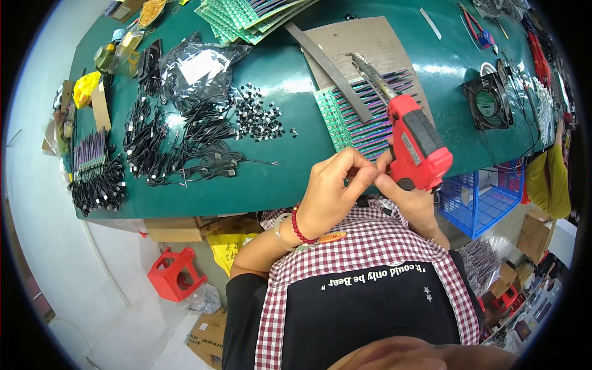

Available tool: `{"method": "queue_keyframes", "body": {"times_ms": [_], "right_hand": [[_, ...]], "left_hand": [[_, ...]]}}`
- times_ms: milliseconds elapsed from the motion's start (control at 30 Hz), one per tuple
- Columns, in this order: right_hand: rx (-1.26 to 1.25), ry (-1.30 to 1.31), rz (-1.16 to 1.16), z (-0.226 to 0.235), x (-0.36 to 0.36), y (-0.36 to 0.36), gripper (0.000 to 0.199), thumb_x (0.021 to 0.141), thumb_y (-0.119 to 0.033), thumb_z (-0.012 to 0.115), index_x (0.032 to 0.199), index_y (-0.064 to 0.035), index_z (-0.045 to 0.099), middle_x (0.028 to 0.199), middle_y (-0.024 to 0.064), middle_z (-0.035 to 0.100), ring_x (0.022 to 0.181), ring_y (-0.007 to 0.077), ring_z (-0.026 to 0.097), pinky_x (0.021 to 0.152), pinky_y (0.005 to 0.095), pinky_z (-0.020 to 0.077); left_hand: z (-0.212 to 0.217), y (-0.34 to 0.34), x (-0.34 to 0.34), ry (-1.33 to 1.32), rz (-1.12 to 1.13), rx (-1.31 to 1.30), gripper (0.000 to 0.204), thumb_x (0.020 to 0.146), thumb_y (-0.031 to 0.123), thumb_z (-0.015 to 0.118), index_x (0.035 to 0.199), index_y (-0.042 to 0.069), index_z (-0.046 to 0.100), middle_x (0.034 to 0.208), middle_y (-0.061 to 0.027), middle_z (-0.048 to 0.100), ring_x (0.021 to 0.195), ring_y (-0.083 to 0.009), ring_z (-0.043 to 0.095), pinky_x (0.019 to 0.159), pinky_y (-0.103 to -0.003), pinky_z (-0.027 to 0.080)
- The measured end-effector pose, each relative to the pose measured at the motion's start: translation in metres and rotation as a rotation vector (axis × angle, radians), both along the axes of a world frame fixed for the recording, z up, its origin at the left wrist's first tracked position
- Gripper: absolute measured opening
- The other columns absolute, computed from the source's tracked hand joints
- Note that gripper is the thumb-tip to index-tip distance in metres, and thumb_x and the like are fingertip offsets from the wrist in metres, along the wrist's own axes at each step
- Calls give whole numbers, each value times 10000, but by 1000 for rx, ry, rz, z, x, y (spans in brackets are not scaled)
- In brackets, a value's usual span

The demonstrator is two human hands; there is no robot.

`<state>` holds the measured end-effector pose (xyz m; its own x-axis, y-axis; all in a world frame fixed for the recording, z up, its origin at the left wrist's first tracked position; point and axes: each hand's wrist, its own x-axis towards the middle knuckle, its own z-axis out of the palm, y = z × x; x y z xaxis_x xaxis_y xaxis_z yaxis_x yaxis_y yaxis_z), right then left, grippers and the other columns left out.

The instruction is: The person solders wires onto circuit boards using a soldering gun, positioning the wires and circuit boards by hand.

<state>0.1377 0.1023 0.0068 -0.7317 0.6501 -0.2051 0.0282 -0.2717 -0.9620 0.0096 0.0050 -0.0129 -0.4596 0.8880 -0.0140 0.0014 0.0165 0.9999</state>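
Left hand [330, 191]: fingertips pinched on something tiny, hidden.
Right hand [410, 200]: wrapped round red glue gun [416, 145].
Progress: wired green strips [354, 120] still laid out.

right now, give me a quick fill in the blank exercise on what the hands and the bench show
1. The right hand grips a glue gun whose body is ____.
2. The left hand wears a bracelet of red beads on its ____.
3. The bench top is covered in a mat coloured ____.
4. Under the bench at the right stands a plastic basket coloured ____.

Missing words: red; wrist; green; blue
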Motion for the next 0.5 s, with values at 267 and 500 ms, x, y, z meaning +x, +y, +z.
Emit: {"method": "queue_keyframes", "body": {"times_ms": [267,500], "right_hand": [[-18,-42,23,1,3,0,116,826,27,597,920,-26,555,814,-1,549,685,37,501,569,198,397],[167,-85,98,-2,7,6,123,814,16,610,917,-23,556,801,4,549,707,54,513,609,216,422]], "left_hand": [[5,0,-3,278,-67,23,82,816,26,643,830,-24,579,769,-95,623,647,-175,613,576,-271,488],[9,-3,-10,153,-207,-52,100,804,34,637,872,-32,603,757,-110,622,656,-195,632,574,-289,496]]}}
